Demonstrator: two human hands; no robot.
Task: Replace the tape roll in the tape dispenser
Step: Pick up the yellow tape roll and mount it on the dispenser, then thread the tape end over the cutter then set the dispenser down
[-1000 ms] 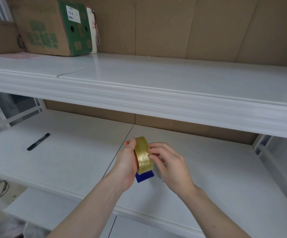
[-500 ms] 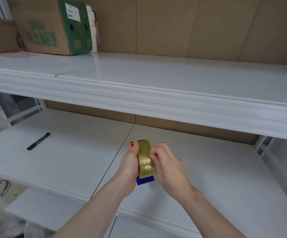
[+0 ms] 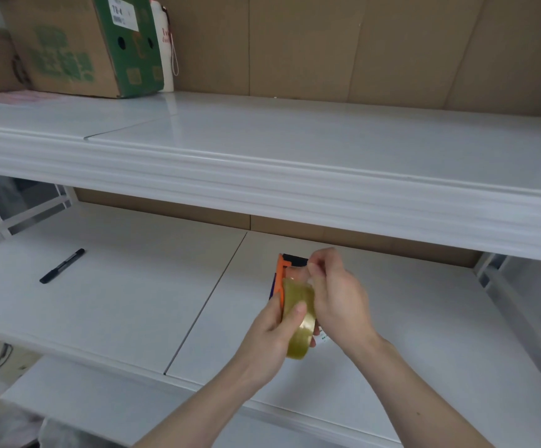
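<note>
A yellowish clear tape roll (image 3: 300, 318) sits in an orange and blue tape dispenser (image 3: 281, 273), held above the lower white shelf (image 3: 133, 302). My left hand (image 3: 270, 341) grips the roll and dispenser from the left, thumb on the roll's face. My right hand (image 3: 335, 295) is on the right side, its fingertips pinched near the dispenser's black front end (image 3: 295, 260), apparently on the tape's free end. Most of the dispenser is hidden by my hands and the roll.
A black pen (image 3: 62, 266) lies on the lower shelf at the left. On the upper shelf (image 3: 295, 147), a green-printed cardboard box (image 3: 78, 46) and a white bag (image 3: 165, 46) stand at the back left. Brown board lines the back wall.
The dispenser with the roll has tilted so its orange front points away. My right hand's fingers moved up from the roll to the front end.
</note>
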